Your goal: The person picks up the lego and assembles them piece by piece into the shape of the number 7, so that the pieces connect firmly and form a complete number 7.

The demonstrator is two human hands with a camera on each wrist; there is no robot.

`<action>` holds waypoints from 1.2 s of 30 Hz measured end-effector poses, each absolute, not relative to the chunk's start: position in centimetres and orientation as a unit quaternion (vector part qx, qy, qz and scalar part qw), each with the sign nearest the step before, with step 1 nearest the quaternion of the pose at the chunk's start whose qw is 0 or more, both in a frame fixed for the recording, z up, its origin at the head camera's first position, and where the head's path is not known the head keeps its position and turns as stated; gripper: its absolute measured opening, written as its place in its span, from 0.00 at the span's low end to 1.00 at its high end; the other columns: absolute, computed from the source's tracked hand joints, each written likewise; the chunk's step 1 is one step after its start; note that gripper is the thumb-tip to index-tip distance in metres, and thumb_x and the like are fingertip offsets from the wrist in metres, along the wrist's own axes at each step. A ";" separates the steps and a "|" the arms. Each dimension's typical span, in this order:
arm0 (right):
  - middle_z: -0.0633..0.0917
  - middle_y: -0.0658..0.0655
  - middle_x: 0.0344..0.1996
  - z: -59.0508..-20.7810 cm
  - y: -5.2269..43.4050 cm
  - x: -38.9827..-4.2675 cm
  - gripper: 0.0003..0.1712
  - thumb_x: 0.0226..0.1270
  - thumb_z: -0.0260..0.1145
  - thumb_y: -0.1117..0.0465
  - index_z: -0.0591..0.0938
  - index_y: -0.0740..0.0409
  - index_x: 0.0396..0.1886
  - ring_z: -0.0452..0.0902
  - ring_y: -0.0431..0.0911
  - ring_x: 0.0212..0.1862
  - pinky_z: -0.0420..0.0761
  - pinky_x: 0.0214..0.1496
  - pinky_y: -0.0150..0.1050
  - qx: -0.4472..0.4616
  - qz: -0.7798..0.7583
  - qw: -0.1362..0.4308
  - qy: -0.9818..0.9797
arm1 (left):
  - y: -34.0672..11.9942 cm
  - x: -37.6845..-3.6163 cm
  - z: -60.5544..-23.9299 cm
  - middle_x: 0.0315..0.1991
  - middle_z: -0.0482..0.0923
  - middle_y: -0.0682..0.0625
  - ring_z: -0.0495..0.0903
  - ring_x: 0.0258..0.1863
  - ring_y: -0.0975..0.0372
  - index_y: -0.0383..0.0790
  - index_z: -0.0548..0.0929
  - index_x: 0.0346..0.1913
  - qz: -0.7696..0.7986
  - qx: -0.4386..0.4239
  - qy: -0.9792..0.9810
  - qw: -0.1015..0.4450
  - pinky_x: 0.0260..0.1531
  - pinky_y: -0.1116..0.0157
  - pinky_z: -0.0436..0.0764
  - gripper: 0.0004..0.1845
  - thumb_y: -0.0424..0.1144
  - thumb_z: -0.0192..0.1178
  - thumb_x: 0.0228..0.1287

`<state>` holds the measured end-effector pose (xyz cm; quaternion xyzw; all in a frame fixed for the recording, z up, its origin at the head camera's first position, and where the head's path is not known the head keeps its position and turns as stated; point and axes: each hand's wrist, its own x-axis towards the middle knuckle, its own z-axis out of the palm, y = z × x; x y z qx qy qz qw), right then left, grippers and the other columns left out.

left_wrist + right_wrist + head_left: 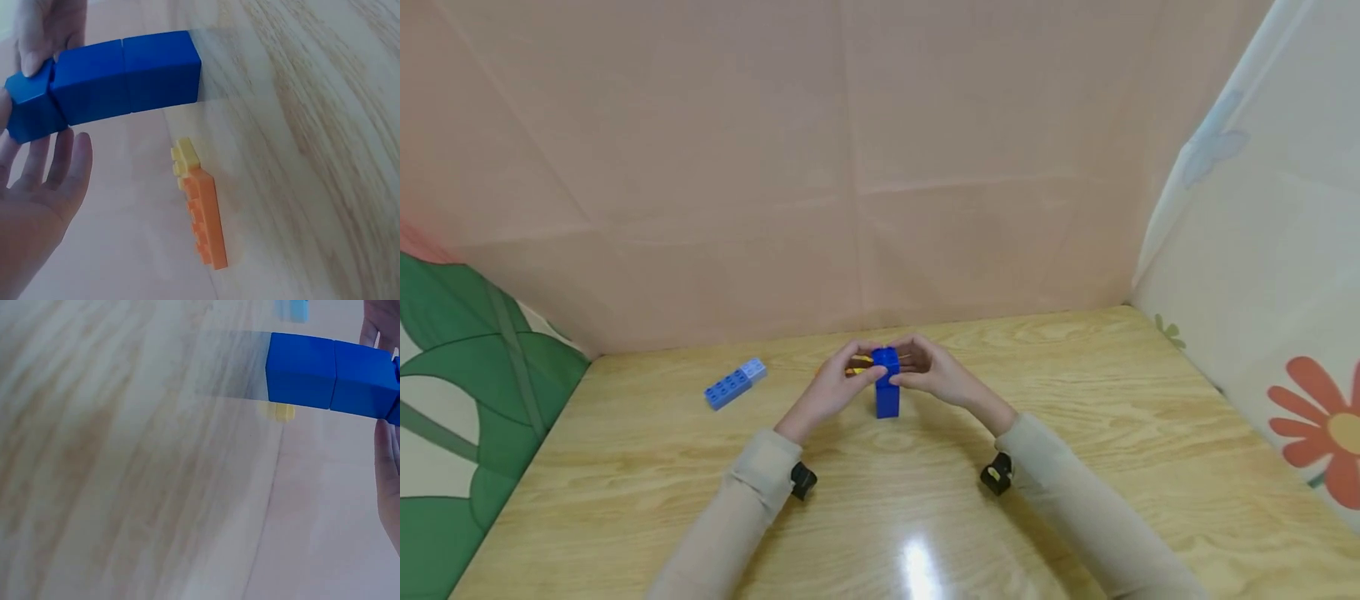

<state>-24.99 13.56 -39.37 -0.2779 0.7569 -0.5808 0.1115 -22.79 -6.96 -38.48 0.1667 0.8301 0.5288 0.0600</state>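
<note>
A tower of blue bricks (887,390) stands upright on the wooden table (925,517). Both hands meet at its top. My left hand (838,385) has its thumb on the front of the top blue brick (28,106) and its fingers (59,162) lie straight behind it. My right hand (934,375) pinches the same brick from the other side, thumb (37,61) on its edge. In the left wrist view that top brick sits slightly askew on the two below (128,84). In the right wrist view the tower (331,374) is at the right hand (389,462).
An orange plate brick (207,219) with a small yellow brick (184,161) lies on the table just behind the tower. A blue and light-blue brick (735,384) lies to the left. Pink cloth walls close the back, patterned cloth the sides.
</note>
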 end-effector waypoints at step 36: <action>0.78 0.72 0.50 -39.8 13.1 -24.5 0.29 0.60 0.65 0.73 0.66 0.68 0.59 0.78 0.64 0.55 0.79 0.59 0.53 -0.311 -0.521 0.054 0.793 | -7.0 -23.0 -38.9 0.55 0.76 0.42 0.81 0.53 0.49 0.41 0.72 0.60 0.497 0.206 0.842 0.040 0.50 0.58 0.83 0.26 0.34 0.66 0.59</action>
